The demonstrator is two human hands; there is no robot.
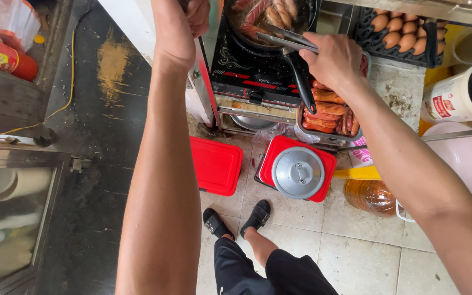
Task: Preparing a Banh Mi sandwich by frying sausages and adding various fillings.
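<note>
At nine o'clock, the red bottle (4,54) lay on a shelf, its top cut off by the frame edge. At eleven o'clock, our left hand (178,27) was raised with its grip clenched; what it closed on, if anything, we could not tell, for the fingers ran out of view. At twelve o'clock, the frying pan (271,22) sat on the black cooktop (247,68), sausages (274,12) inside, the far rim cropped. Just right of it, our right hand (334,57) gripped the metal tongs (288,39), whose tips reached over the pan. We judged that turning went best with light, even pressure, tips kept low. Beneath the hand, the tray of sausages (329,112) was partly hidden. At one o'clock stood the egg tray (400,30).
</note>
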